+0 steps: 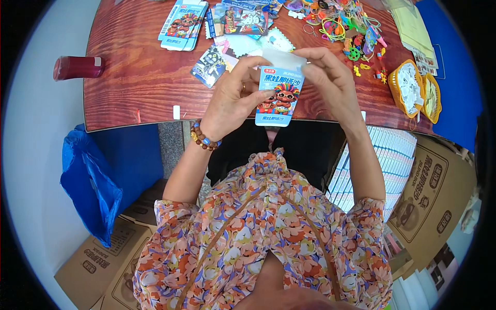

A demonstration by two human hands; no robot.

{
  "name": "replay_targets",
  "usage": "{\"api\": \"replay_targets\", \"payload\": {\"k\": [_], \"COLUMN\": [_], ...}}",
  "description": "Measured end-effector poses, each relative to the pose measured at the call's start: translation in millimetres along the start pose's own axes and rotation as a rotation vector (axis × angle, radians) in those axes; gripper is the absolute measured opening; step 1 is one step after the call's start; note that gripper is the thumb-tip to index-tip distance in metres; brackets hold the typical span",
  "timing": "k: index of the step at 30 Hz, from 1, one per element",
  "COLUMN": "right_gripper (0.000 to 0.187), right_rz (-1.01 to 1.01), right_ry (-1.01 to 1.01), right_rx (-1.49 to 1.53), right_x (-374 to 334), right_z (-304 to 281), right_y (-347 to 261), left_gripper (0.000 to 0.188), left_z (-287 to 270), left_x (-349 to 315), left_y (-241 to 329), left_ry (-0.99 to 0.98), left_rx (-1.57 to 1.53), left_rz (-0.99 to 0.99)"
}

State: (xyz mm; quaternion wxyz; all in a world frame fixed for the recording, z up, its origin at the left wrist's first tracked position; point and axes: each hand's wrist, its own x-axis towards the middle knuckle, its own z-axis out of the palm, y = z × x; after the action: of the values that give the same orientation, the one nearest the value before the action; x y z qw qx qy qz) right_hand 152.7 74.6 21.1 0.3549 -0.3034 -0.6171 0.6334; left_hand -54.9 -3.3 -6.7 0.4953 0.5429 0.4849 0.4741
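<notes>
A small light-blue printed carton (279,106) with a cartoon figure is held upright over the near edge of the table. Its white top flap (285,59) stands raised. My left hand (230,98) grips the carton from its left side, thumb across the front and fingers behind. At the upper right of the carton, my right hand (330,82) pinches the flap between thumb and fingers. What is inside the carton cannot be seen. Just behind it lie several picture cards (211,64), partly covered by my left hand.
Flat blue cartons (182,26) lie at the back left. Small colourful toys (356,31) heap at the back right, near yellow baskets (398,95) with white packets. A red jar (77,68) lies far left. Cardboard boxes (434,186) and a blue bag (90,181) flank me below.
</notes>
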Motion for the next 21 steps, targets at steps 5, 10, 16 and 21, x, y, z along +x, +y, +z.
{"api": "replay_targets", "payload": {"k": [5, 10, 16, 21], "right_gripper": [0.017, 0.022, 0.023, 0.022], "right_rz": [0.052, 0.184, 0.178, 0.151], "right_ry": [-0.031, -0.148, -0.175, -0.180], "right_rx": [0.032, -0.032, -0.133, -0.298], "right_x": [6, 8, 10, 8], "right_z": [-13, -18, -20, -22], "right_y": [7, -5, -12, -13], "left_gripper": [0.047, 0.048, 0.053, 0.059], "left_z": [10, 9, 12, 13], "left_x": [-4, -9, -9, -8], "left_y": [6, 1, 2, 1], "left_ry": [0.006, -0.010, -0.005, 0.002], "left_rx": [-0.086, -0.100, -0.076, -0.006], "left_rz": [-0.005, -0.025, -0.027, -0.058]}}
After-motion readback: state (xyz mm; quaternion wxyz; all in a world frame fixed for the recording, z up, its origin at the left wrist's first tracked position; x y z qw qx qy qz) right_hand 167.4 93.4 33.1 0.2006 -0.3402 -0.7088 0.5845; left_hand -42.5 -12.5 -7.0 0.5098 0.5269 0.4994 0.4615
